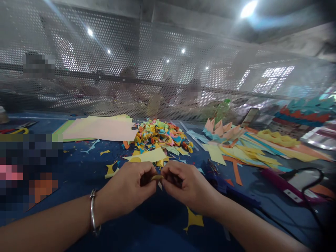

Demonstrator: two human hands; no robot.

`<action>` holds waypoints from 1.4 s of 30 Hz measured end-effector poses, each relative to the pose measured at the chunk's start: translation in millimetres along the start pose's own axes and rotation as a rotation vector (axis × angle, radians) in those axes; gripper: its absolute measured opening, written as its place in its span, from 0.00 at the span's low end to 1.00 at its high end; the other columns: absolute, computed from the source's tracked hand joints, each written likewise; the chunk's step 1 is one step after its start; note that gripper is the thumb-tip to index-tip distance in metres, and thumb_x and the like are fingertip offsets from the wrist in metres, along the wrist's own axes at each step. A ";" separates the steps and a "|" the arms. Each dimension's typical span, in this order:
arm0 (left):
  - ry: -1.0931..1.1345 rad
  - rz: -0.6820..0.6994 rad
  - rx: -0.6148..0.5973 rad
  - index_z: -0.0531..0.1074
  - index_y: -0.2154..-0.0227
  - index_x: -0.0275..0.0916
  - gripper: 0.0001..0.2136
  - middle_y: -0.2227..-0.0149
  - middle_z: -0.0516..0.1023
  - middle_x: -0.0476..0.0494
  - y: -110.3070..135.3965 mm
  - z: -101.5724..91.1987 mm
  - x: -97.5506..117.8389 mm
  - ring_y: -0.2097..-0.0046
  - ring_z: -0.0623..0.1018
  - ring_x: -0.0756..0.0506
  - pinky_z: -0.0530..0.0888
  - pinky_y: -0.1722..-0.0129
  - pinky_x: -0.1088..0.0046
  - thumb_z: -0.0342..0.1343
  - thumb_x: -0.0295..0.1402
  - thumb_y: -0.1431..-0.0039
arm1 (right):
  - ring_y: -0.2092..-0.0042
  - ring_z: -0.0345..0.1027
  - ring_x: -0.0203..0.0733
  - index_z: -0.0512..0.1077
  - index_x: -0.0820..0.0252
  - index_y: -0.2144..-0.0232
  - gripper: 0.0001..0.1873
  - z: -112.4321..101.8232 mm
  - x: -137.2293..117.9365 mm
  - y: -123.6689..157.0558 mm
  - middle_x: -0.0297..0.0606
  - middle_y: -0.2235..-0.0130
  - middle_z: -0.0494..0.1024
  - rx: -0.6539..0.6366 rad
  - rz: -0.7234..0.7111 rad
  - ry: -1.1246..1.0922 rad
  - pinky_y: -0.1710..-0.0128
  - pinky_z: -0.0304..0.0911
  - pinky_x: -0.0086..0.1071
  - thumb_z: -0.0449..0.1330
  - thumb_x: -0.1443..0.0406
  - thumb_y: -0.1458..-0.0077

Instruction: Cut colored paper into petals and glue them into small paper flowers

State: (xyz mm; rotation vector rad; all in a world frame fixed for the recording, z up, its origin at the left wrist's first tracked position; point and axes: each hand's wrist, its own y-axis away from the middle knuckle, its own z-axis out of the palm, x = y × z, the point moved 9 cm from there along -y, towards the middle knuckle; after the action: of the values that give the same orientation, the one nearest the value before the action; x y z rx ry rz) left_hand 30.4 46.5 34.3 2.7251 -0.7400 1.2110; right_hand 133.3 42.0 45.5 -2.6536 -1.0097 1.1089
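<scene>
Low over the blue tabletop, my left hand [132, 185] and my right hand [187, 183] meet, fingers pinched. Between their fingertips is a small yellow paper piece [157, 177], bent or rolled; most of it is hidden. A silver bangle [92, 211] circles my left wrist. Just beyond the hands lies a pale yellow paper strip [151, 155] against a heap of small multicoloured paper pieces [164, 134]. A yellow paper scrap [194, 218] rests below my right hand. Beside that hand is a dark blue tool with a cord, apparently a glue gun [228, 190].
Stacked paper sheets [102, 127] lie at the back left, near yellow-handled scissors [23, 131]. On the right are folded paper points [223, 130], paper strips [252, 154], a green-capped bottle [223, 110] and a purple power strip [292, 189]. A perforated metal screen [157, 63] stands behind.
</scene>
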 end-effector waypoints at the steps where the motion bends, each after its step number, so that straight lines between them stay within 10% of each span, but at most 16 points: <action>1: -0.003 0.002 0.008 0.68 0.75 0.38 0.04 0.80 0.69 0.54 0.3 -1.1 0.8 0.76 0.66 0.52 0.59 0.78 0.77 0.51 0.30 0.48 | 0.75 0.55 0.32 0.64 0.59 0.73 0.05 0.5 0.3 -0.2 0.28 0.76 0.62 -0.004 0.002 -0.002 0.76 0.52 0.26 0.55 0.72 0.49; 42: -0.022 -0.043 0.041 0.67 0.77 0.39 0.04 0.81 0.66 0.55 3.1 -10.9 4.6 0.78 0.64 0.52 0.59 0.78 0.78 0.53 0.30 0.50 | 0.77 0.53 0.31 0.62 0.58 0.76 0.06 -3.5 2.6 1.9 0.27 0.77 0.61 0.021 0.033 -0.043 0.77 0.51 0.26 0.55 0.73 0.53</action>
State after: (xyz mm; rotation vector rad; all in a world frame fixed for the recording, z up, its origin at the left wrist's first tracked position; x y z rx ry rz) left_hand 24.2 44.7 44.7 2.7763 -0.6632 1.2025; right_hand 138.0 42.7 45.8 -2.6497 -0.9596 1.1815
